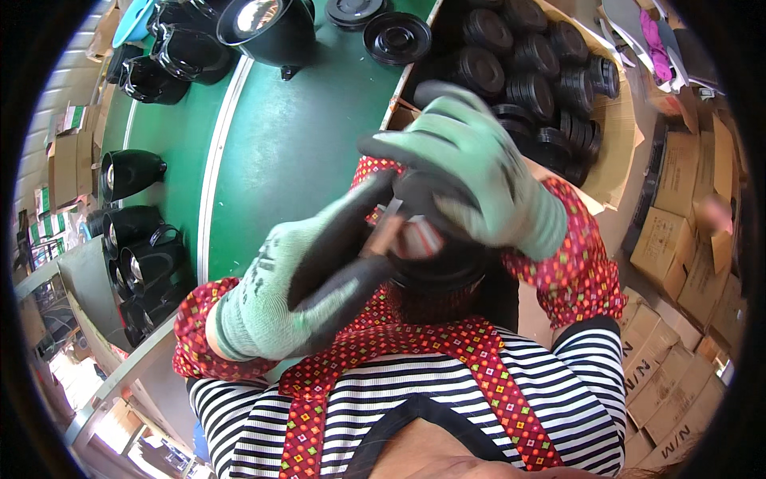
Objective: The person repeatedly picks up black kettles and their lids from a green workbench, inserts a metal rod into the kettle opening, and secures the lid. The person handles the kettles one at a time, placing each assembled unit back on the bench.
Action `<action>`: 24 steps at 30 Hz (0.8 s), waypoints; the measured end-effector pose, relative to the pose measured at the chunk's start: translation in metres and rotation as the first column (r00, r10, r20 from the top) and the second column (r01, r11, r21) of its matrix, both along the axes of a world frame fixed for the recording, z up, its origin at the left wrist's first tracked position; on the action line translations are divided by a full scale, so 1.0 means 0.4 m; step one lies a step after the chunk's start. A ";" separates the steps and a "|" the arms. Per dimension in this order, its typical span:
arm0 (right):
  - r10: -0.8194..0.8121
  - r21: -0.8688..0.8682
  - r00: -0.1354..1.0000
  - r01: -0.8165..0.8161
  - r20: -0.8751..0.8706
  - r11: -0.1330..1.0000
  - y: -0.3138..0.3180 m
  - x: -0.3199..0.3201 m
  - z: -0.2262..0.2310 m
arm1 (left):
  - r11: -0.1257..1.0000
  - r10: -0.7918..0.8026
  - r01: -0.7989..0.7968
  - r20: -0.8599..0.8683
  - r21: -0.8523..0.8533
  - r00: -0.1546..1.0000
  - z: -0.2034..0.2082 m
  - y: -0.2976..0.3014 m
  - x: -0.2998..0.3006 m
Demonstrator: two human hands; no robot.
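Note:
My left hand (275, 291), in a pale green glove with black palm and fingers, is closed around a thin brownish strip (384, 233), blurred by motion. Opposite it, my right hand (488, 172), in a matching glove, curls over a dark round part (427, 191) close to my chest. Its fingers are smeared by motion. Beneath this part sits a wider black round body (439, 275). A pale piece with reddish stripes (419, 238) shows between the two. My gloves hide much of the black pieces.
Black bell-shaped lamp housings (134, 174) stand along the green bench (279, 136) at left. Another housing (271, 36) and black round discs (396, 37) lie at the far end. An open carton (618, 152) of stacked black discs is on the right, beside cardboard boxes (662, 247).

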State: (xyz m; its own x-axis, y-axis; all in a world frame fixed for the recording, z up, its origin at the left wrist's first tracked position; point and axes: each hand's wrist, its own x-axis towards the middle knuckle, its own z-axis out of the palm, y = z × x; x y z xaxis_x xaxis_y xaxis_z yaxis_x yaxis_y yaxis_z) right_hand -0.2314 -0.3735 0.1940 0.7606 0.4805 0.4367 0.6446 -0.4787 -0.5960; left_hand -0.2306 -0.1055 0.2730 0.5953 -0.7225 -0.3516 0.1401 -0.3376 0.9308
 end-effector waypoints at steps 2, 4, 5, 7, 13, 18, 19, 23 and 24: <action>0.109 0.216 0.982 -0.075 -0.152 0.974 -0.016 0.020 -0.124 | 0.984 -0.162 0.169 0.104 -0.061 0.981 0.011 -0.036 0.035; 0.062 0.338 0.996 -0.039 -0.058 0.940 -0.019 0.011 -0.249 | 0.983 -0.146 0.178 0.370 -0.054 0.918 0.007 -0.069 0.059; 0.156 0.324 0.974 -0.096 -0.165 0.941 -0.028 0.018 -0.292 | 0.985 -0.122 0.165 0.495 -0.045 0.860 0.006 -0.084 0.069; 0.296 0.581 0.925 -0.110 -0.237 0.806 -0.005 0.017 -0.292 | 0.944 -0.186 0.320 0.674 -0.079 0.715 -0.011 -0.130 0.093; 0.580 0.717 0.613 -0.032 -0.536 0.696 0.030 0.051 -0.208 | 0.926 -0.238 0.376 0.707 -0.043 0.666 -0.100 -0.266 -0.046; 0.777 0.859 0.557 -0.203 -0.294 0.470 0.071 0.072 -0.199 | 0.955 -0.275 0.081 0.746 0.286 0.607 -0.129 -0.337 -0.113; 0.723 0.839 0.673 -0.296 -0.156 0.457 0.057 0.057 -0.192 | 0.961 -0.274 0.138 0.749 0.240 0.604 -0.123 -0.336 -0.115; 0.628 0.803 0.687 -0.108 -0.366 0.586 0.051 -0.024 -0.181 | 0.940 -0.176 0.336 0.761 -0.058 0.625 -0.126 -0.287 -0.136; 0.603 0.778 0.689 -0.090 -0.402 0.622 0.060 -0.043 -0.166 | 0.930 -0.162 0.355 0.764 -0.093 0.625 -0.124 -0.270 -0.151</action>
State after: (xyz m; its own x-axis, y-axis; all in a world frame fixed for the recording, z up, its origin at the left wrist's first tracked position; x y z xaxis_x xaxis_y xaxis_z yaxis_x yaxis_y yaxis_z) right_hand -0.2484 -0.3495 0.1277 0.7951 0.5387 0.2785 0.0586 0.3889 -0.9194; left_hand -0.2908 -0.2133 0.2234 0.3600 -0.8844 0.2970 -0.6795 -0.0305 0.7330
